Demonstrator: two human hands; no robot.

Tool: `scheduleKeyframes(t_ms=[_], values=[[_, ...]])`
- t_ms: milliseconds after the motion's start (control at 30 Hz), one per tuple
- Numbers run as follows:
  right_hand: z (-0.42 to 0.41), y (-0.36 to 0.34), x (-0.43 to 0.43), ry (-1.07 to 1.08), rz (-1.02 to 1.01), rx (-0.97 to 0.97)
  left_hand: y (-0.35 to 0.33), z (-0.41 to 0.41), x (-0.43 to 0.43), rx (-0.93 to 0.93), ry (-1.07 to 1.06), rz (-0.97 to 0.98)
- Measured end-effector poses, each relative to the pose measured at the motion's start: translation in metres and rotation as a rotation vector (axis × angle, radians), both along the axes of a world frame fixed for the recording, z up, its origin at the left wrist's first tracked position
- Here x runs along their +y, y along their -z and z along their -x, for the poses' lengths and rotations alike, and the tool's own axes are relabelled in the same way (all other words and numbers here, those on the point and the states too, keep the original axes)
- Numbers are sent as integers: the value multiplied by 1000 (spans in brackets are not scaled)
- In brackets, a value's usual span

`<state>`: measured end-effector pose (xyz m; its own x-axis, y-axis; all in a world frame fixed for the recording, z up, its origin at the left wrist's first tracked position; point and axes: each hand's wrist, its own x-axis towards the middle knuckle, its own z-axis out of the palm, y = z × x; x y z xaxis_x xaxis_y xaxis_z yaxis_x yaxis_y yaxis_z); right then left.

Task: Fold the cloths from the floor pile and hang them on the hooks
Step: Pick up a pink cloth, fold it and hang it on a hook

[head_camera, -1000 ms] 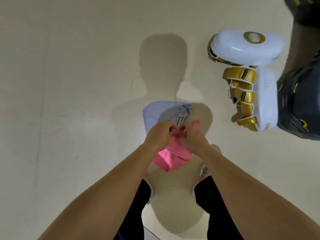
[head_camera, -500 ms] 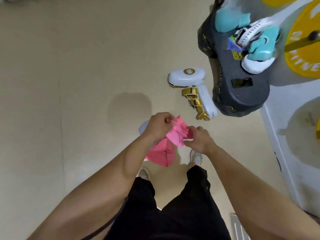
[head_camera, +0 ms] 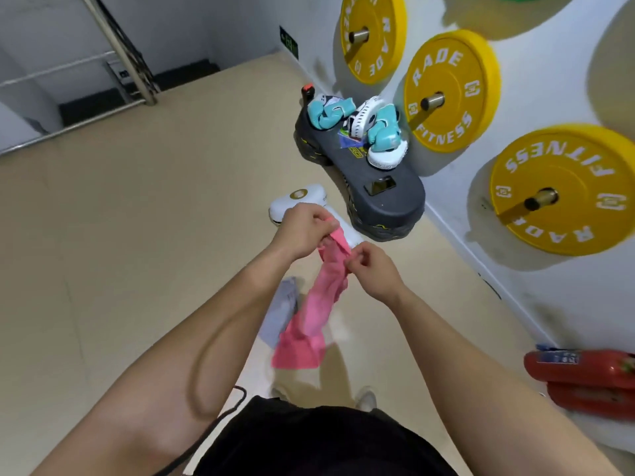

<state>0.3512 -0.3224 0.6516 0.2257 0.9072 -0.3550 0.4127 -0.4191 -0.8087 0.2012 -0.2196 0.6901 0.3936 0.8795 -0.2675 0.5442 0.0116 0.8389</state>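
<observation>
Left hand (head_camera: 302, 231): clenched round the top end of the pink cloth (head_camera: 309, 324), knuckles up.
Right hand (head_camera: 369, 269): just beside the left and a little lower. Thumb and fingers pinch the cloth's edge.
Pink cloth: held in the air by both hands. It hangs in a loose twisted strip, its lower end above the floor (head_camera: 120, 252) in front of the person's feet.
Grey cloth (head_camera: 281, 310): on the floor, partly hidden behind the left forearm and the pink cloth.
White pad (head_camera: 299, 199): on the floor beyond the left hand, just beside the dark bench.
Dark bench (head_camera: 388, 201): along the floor's right edge against the wall (head_camera: 460, 187) — teal mitts (head_camera: 381, 132) lie on its far end.
Yellow plates (head_camera: 450, 91): three in full view, on pegs on the wall.
Red items (head_camera: 584, 379): at the floor's right edge, nearer the person — too blurred to tell what they are.
Railing (head_camera: 120, 46): at the floor's far left corner.
</observation>
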Motion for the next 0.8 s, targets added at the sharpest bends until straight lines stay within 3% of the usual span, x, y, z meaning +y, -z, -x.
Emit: scheduleKeyframes(t_ms=[133,300,500,533,667,800], values=[[-38,-6,-21,24,-9,14,2,-21,-3,209,57,-176],[-81,-7,-52,-79,21,-60,9,-44,-7,226,-12,-212],[-116,-11,-74,24,-54,-24,22,-80,-36,439,72,-193],[-120,-12,-74,12,-71,-25,26,-87,-41,401,126,-152],[-136,-22,-78,30,-130,-16,27,-120,-65,-36,397,123],[-158,-32,-89,63,-147,-15,24,-147,-79,-44,480,87]])
